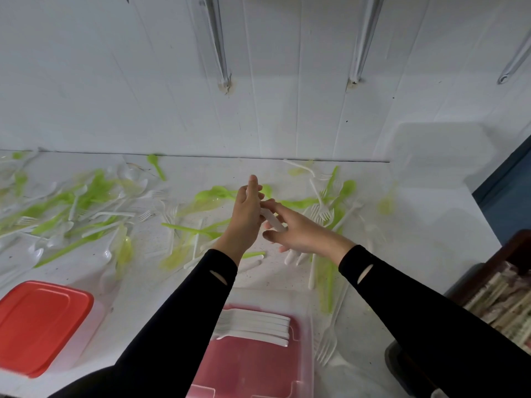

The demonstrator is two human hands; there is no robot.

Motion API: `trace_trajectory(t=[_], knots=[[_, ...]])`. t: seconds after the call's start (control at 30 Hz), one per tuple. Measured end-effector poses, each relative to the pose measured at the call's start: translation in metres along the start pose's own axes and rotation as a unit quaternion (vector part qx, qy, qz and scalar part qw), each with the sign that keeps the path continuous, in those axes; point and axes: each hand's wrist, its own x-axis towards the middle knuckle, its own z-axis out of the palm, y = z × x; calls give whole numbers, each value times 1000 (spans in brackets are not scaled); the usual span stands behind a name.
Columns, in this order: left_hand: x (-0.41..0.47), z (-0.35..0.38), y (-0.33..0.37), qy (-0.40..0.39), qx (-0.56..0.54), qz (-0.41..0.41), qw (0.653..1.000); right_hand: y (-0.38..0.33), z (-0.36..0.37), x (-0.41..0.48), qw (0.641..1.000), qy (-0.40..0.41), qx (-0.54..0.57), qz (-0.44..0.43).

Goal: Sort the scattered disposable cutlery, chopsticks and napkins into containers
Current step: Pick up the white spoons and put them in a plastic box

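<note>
White utensil (272, 221) type hidden inside left hand (247, 214), container (309, 354) cut off at bottom edge, stacked handles' (258, 324) heads behind sleeve (186, 326), far-left cutlery (20, 208) blurred.

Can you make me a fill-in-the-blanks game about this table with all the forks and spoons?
The stacked plastic forks in the clear plastic container are all ____.
The flat plastic lid on the left is ____.
The right hand pinches a white plastic utensil beside the left hand; both sleeves are ____.
The scattered plastic cutlery is white or ____.
Missing words: white, red, black, green.
</note>
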Motion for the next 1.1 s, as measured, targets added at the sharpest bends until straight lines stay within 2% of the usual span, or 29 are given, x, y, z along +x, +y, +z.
trace_trajectory(t=[0.1,0.2,0.3,0.37,0.53,0.67,0.77,0.9,1.1], knots=[[1,1,2,-11,-50,-27,998,2,-1,5,999,48,-10,-19],[-5,2,3,-57,-50,-34,997,4,-4,8,988,132,-75,-39],[-4,-2,1,-80,-78,2,994,8,-9,8,978,174,-108,-41],[-6,-4,1,-93,-56,36,993,10,-13,9,972,189,-135,-43],[-15,-17,9,-101,7,86,991,5,-15,4,959,188,-190,-90],[-26,-40,22,-89,-26,71,993,-16,-4,-3,961,174,-160,-144],[-40,-58,32,-85,-48,56,994,-29,6,-7,962,144,-164,-163],[-59,-75,36,-88,-43,76,992,-46,22,-15,967,119,-148,-168],[-86,-94,39,-82,-38,93,992,-72,39,-25,937,145,-266,-171]])
